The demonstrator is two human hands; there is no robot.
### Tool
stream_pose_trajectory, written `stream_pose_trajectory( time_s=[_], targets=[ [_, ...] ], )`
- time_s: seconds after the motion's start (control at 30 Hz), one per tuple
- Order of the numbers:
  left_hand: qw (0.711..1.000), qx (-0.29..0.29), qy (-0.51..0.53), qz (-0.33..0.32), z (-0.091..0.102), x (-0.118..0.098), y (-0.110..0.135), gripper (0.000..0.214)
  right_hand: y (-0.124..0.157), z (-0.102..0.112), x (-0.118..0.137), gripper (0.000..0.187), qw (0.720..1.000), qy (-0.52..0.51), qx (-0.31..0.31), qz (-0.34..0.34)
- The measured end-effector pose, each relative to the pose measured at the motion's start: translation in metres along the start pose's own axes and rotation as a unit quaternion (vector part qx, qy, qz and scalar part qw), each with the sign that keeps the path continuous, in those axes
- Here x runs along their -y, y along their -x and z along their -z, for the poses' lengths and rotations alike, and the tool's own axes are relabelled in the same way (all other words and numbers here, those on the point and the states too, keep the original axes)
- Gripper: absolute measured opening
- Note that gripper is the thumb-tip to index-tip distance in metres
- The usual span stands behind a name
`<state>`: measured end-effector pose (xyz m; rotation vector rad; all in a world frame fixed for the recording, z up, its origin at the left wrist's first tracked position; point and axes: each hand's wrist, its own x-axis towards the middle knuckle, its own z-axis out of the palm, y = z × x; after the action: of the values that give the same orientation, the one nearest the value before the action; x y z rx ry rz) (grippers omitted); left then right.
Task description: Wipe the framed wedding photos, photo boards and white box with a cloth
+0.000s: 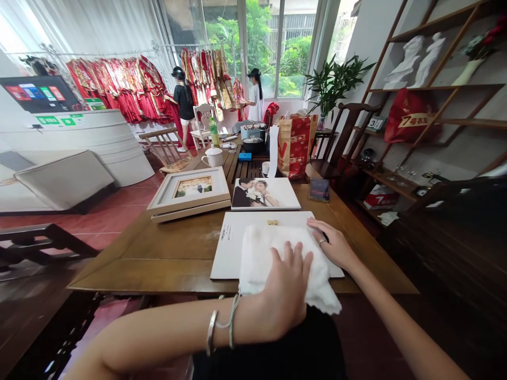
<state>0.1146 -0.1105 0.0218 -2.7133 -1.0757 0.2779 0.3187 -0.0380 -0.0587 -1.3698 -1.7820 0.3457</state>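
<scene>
A white cloth (257,258) lies over a flat white panel (225,264) at the front of the table, its corner hanging past the near edge. Flat on the cloth, with fingers spread, presses my left hand (287,279); bracelets circle that wrist. My right hand (332,244), a ring on one finger, holds the panel's right edge near the far corner. Small printed text marks the panel's left side. A little gold-coloured metal piece (272,222) sits near its far edge. Just beyond is a wedding photo panel (273,194), with a framed picture (190,190) stacked to its left.
The wooden table (158,264) also carries a lidded white mug (214,157), a red and brown paper bag (297,145), a black pot (253,144) and a small dark box (319,189). Two people stand by racks of red garments (122,89). Shelves line the right wall.
</scene>
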Motion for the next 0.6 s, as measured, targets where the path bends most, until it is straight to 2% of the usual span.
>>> stream_pose_trajectory(
  time_s=[0.07,0.13,0.3,0.4,0.5,0.6],
  targets=[
    [1.0,-0.003,0.002,0.0,-0.001,-0.002,0.009,0.079,0.0,0.0,0.001,0.031,1.0,0.002,-0.002,-0.001],
    [1.0,0.0,0.007,0.005,-0.003,0.004,0.004,0.082,0.0,-0.001,0.001,0.031,1.0,0.003,-0.004,0.0],
    [0.998,-0.003,0.024,0.062,-0.006,0.037,-0.036,0.08,0.0,0.001,0.001,0.031,1.0,0.011,-0.001,0.004],
    [0.995,-0.001,0.043,0.088,-0.002,0.049,-0.048,0.076,0.0,0.002,0.002,0.031,1.0,0.013,0.003,0.005],
    [0.996,0.027,0.039,0.08,0.002,0.043,-0.035,0.074,0.0,0.002,0.001,0.031,1.0,0.015,0.002,-0.001],
    [0.998,0.037,0.017,0.045,0.002,0.024,-0.005,0.077,0.001,0.001,0.0,0.031,1.0,0.014,-0.001,-0.006]
  ],
)
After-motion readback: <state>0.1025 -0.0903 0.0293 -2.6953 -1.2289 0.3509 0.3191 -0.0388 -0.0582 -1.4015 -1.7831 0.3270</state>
